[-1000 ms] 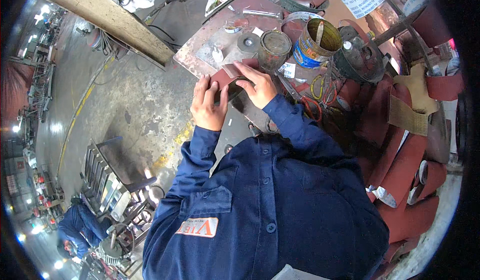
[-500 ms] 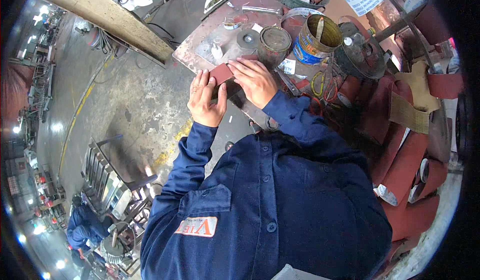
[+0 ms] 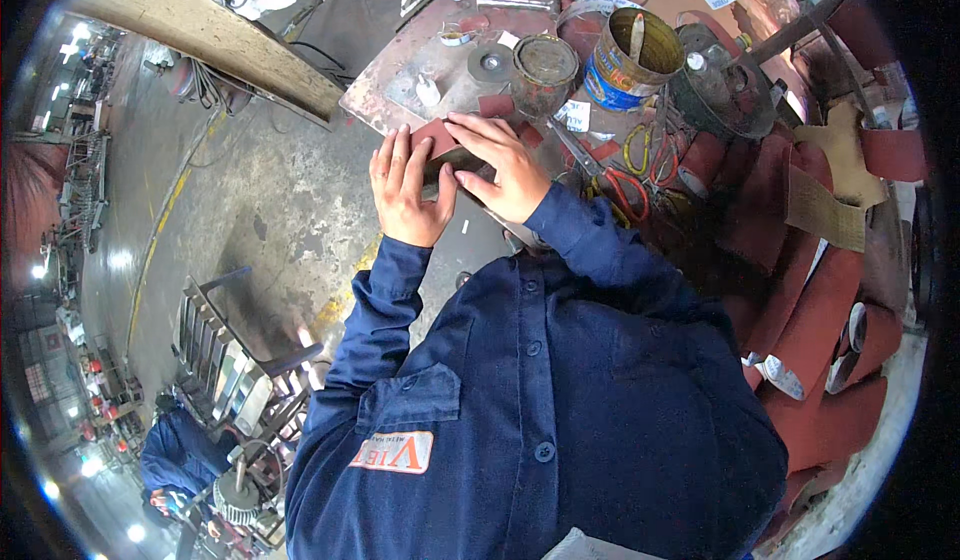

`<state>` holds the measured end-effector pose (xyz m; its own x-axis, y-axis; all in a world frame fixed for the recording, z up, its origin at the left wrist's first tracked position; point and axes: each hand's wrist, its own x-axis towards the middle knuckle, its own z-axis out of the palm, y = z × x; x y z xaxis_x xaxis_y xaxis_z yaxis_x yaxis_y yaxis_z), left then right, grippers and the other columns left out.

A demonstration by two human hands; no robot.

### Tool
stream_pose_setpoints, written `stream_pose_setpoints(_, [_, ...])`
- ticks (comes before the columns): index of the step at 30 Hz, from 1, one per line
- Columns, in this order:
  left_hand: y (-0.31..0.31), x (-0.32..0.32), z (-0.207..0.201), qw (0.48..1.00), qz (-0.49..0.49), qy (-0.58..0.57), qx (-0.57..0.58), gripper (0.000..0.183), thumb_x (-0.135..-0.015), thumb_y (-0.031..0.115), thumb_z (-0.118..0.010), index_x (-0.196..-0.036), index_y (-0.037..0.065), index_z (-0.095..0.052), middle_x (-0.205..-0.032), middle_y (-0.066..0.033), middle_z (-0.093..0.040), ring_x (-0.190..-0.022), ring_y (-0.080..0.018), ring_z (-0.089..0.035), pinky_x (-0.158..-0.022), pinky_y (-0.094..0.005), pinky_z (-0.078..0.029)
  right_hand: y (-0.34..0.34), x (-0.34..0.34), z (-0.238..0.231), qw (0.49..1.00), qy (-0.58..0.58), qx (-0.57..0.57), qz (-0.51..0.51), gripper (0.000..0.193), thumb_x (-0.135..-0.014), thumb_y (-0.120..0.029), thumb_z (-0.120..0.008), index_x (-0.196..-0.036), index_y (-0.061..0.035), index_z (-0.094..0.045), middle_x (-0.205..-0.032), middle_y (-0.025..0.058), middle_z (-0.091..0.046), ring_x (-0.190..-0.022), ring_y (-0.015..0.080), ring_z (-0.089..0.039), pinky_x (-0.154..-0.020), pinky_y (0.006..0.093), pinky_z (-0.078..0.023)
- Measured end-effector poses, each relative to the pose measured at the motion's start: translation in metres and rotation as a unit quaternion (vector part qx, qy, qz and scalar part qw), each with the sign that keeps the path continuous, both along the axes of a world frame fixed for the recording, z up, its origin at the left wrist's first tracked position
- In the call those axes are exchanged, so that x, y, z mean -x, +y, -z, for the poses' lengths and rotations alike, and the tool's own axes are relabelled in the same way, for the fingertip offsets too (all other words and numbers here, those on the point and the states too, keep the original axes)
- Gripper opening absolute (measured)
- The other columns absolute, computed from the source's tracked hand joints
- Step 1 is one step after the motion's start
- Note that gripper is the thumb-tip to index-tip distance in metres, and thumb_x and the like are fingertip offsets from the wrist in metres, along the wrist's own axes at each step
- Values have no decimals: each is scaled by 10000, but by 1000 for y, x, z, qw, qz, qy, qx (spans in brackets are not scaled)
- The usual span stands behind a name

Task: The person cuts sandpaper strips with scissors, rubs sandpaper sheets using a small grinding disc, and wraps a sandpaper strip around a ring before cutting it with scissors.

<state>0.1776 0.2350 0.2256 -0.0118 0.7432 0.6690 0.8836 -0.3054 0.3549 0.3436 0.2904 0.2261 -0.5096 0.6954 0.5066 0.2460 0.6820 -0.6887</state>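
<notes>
Between my hands, over the near corner of the workbench (image 3: 372, 100), is a red-brown piece of sandpaper (image 3: 436, 138). My left hand (image 3: 408, 200) grips its left end, fingers on top and thumb below. My right hand (image 3: 508, 172) is closed on the other end, its fingers along the far edge and its thumb close to the left thumb. A darker surface shows under the sandpaper, but I cannot tell whether it is a block or a fold. Just beyond lie a small red-brown scrap (image 3: 496, 106) and a white bottle (image 3: 427, 91).
A round disc (image 3: 490, 63), a lidded tin (image 3: 545, 68) and a large open blue-and-yellow can (image 3: 612, 82) stand on the bench. Scissors with red handles (image 3: 627, 196) lie to the right, near sandpaper rolls (image 3: 815, 325). A co-worker (image 3: 182, 450) is at lower left.
The sandpaper has tilted, showing less of its top face and more of the dark side beneath. My right thumb has come down near my left thumb.
</notes>
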Motion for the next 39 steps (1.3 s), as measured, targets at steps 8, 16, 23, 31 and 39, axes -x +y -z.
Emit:
stream_pose_setpoints(8, [-3, -2, -2, 1000, -18, -14, -19, 345, -759, 105, -670, -1086, 0, -646, -1221, -223, -585, -1159, -373, -534, -995, -430, -400, 0, 2, 2, 1000, 1, 0, -24, 669, -677, -58, -678, -1315, -13, -482, -1385, 150, -451, -1241, 333, -439, -1033, 399, -359])
stream_pose_setpoints(16, [-3, -1, -1, 999, -22, -32, -23, 329, -752, 70, -664, -1072, -3, -655, -1205, -221, -598, -1140, -369, -550, -984, -424, -413, -3, 5, 2, 999, 5, 40, -36, 702, -664, -83, -705, -1327, -31, -478, -1399, 148, -420, -1273, 341, -411, -1073, 413, -334])
stream_pose_setpoints(23, [-2, -2, 2, 997, -43, -47, -49, 284, -736, 62, -690, -1013, 1, -681, -1142, -210, -634, -1091, -354, -588, -951, -408, -445, -5, 8, 0, 999, 7, 39, -34, 707, -648, -102, -725, -1309, -22, -487, -1393, 154, -421, -1277, 342, -406, -1078, 418, -330])
stream_pose_setpoints(31, [0, -2, 5, 995, -46, -64, -66, 259, -677, 75, -737, -931, 38, -700, -1074, -176, -660, -994, -326, -614, -892, -396, -467, -8, 1, -3, 998, -9, 49, -40, 726, -674, -138, -728, -1333, -8, -453, -1416, 172, -401, -1319, 350, -368, -1096, 414, -306])
stream_pose_setpoints(39, [-1, -4, 0, 994, -47, -72, -65, 234, -670, 65, -755, -896, 26, -707, -1021, -169, -668, -955, -313, -626, -859, -370, -474, -7, -112, 13, 937, -243, 104, 229, 365, -767, -173, -673, -1078, 6, -608, -945, 237, -624, -904, 416, -594, -791, 459, -482])
